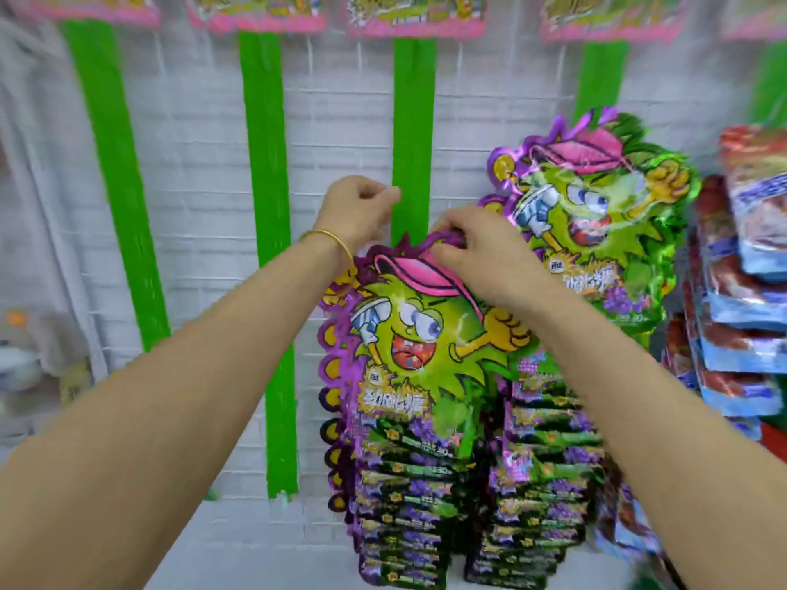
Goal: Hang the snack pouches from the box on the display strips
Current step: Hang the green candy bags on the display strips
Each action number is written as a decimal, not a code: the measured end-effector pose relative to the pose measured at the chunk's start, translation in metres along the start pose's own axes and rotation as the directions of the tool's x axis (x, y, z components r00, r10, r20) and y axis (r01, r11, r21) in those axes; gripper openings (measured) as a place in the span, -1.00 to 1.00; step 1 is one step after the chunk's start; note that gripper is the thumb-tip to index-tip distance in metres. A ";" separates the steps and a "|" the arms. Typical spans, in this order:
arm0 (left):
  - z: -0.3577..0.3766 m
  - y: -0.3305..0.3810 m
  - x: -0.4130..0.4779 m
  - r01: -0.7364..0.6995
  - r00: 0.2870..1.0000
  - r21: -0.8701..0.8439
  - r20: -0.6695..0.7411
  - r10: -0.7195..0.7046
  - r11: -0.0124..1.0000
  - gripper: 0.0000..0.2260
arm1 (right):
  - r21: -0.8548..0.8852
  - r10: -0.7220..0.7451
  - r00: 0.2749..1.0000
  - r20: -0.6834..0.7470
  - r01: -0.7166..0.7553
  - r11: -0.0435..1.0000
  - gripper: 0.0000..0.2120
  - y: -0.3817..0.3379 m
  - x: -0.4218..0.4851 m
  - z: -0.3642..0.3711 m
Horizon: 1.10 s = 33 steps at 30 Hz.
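Note:
A green and purple snack pouch [419, 334] with a cartoon face in a pink cap hangs at the third green display strip [414, 121]. My right hand [472, 244] pinches the pouch's top edge against the strip. My left hand [357, 208], with a gold bangle on the wrist, has its fingers curled at the strip's left edge just above the pouch; what they pinch is not clear. Below the pouch, several like pouches [404, 504] overlap down the same strip. The box is not in view.
Two bare green strips [115, 172] [268, 206] hang on the white wire grid to the left. A fourth strip on the right carries another green pouch [596, 215] and several more below. Red and blue packets [741, 291] are stacked at the far right. Pink-edged header cards [417, 19] top each strip.

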<state>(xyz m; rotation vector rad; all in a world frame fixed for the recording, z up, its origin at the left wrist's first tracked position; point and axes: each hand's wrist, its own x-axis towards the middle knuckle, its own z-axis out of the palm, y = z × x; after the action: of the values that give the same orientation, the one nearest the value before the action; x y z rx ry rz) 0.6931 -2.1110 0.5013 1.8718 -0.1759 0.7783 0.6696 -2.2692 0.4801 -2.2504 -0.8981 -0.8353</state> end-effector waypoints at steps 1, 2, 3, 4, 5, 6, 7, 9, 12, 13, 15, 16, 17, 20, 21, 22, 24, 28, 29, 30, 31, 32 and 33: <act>-0.002 0.001 0.003 0.019 1.000 0.002 0.002 -0.019 1.000 -0.75 | -0.002 -0.005 1.000 -0.011 0.005 1.000 -0.86 -0.001 0.006 0.001; -0.003 0.004 0.004 0.028 1.000 0.017 0.004 -0.028 0.999 -0.71 | -0.005 -0.011 0.999 -0.035 0.011 1.000 -0.84 0.000 0.012 0.002; -0.005 0.007 0.005 0.033 0.999 0.032 0.015 -0.034 0.999 -0.69 | -0.013 -0.019 0.997 -0.069 0.018 1.000 -0.83 0.000 0.017 0.002; -0.006 0.012 0.004 0.042 0.999 0.033 0.028 -0.043 0.999 -0.69 | -0.033 -0.028 0.994 -0.105 0.025 0.999 -0.82 0.001 0.022 0.003; -0.007 0.017 0.003 0.061 0.997 0.029 0.049 -0.062 0.998 -0.70 | -0.059 -0.036 0.990 -0.137 0.029 0.998 -0.81 0.002 0.026 0.004; -0.008 0.022 0.003 0.072 0.995 0.028 0.072 -0.073 0.997 -0.72 | -0.086 -0.039 0.987 -0.159 0.025 0.996 -0.80 0.003 0.030 0.006; -0.010 0.025 0.003 0.072 0.992 0.051 0.096 -0.077 0.996 -0.74 | -0.111 -0.040 0.984 -0.171 0.021 0.994 -0.80 0.004 0.033 0.007; -0.012 0.030 0.005 0.045 0.988 0.134 0.139 -0.064 0.990 -0.77 | -0.137 -0.047 0.982 -0.181 0.022 0.990 -0.80 0.004 0.039 0.010; -0.015 0.031 0.009 0.036 0.978 0.165 0.199 -0.069 0.986 -0.77 | -0.129 -0.065 0.977 -0.203 0.039 0.991 -0.82 0.005 0.044 0.011; -0.016 0.031 0.010 0.047 0.974 0.178 0.211 -0.085 0.983 -0.76 | -0.126 -0.070 0.974 -0.215 0.043 0.991 -0.84 0.005 0.046 0.011; -0.016 0.033 0.011 0.085 0.968 0.180 0.220 -0.124 0.980 -0.76 | -0.115 -0.067 0.971 -0.228 0.041 0.993 -0.87 0.004 0.048 0.011; -0.016 0.034 0.011 0.112 0.966 0.167 0.211 -0.147 0.980 -0.77 | -0.108 -0.063 0.971 -0.229 0.039 0.993 -0.88 0.004 0.049 0.011; -0.015 0.035 0.011 0.138 0.967 0.154 0.191 -0.167 0.978 -0.79 | -0.105 -0.061 0.972 -0.228 0.038 0.994 -0.88 0.003 0.049 0.011; -0.013 0.037 0.011 0.201 0.965 0.119 0.149 -0.217 0.972 -0.81 | -0.111 -0.072 0.969 -0.236 0.047 0.993 -0.88 -0.001 0.052 0.011; -0.013 0.036 0.012 0.216 0.963 0.107 0.141 -0.230 0.970 -0.81 | -0.118 -0.080 0.968 -0.240 0.053 0.992 -0.88 -0.002 0.053 0.011; -0.013 0.036 0.012 0.227 0.962 0.100 0.130 -0.239 0.969 -0.81 | -0.135 -0.084 0.967 -0.242 0.052 0.989 -0.88 -0.003 0.053 0.011; -0.013 0.036 0.013 0.238 0.963 0.092 0.110 -0.247 0.967 -0.80 | -0.181 -0.077 0.966 -0.247 0.032 0.983 -0.86 -0.005 0.054 0.012; -0.014 0.035 0.012 0.245 0.962 0.062 0.110 -0.250 0.968 -0.76 | -0.245 -0.056 0.960 -0.276 -0.014 0.969 -0.83 -0.005 0.055 0.013; -0.014 0.035 0.011 0.244 0.962 0.066 0.107 -0.250 0.967 -0.75 | -0.242 -0.057 0.957 -0.285 -0.014 0.970 -0.83 -0.005 0.055 0.013; -0.015 0.035 0.011 0.244 0.963 0.069 0.105 -0.250 0.967 -0.75 | -0.228 -0.059 0.954 -0.295 -0.010 0.974 -0.83 -0.005 0.056 0.012; -0.015 0.036 0.011 0.244 0.962 0.073 0.106 -0.250 0.967 -0.76 | -0.210 -0.064 0.950 -0.306 -0.002 0.978 -0.84 -0.005 0.058 0.012; -0.016 0.037 0.011 0.244 0.962 0.075 0.110 -0.251 0.967 -0.76 | -0.199 -0.073 0.946 -0.317 0.009 0.980 -0.85 -0.005 0.059 0.012; -0.016 0.038 0.011 0.245 0.960 0.071 0.118 -0.252 0.967 -0.77 | -0.194 -0.080 0.942 -0.325 0.017 0.981 -0.86 -0.004 0.061 0.012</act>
<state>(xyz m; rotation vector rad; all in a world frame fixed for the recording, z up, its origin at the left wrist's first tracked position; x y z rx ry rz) 0.6777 -2.1110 0.5406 1.9517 0.0031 0.4971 0.7058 -2.2347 0.5177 -2.1563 -0.7430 -1.3261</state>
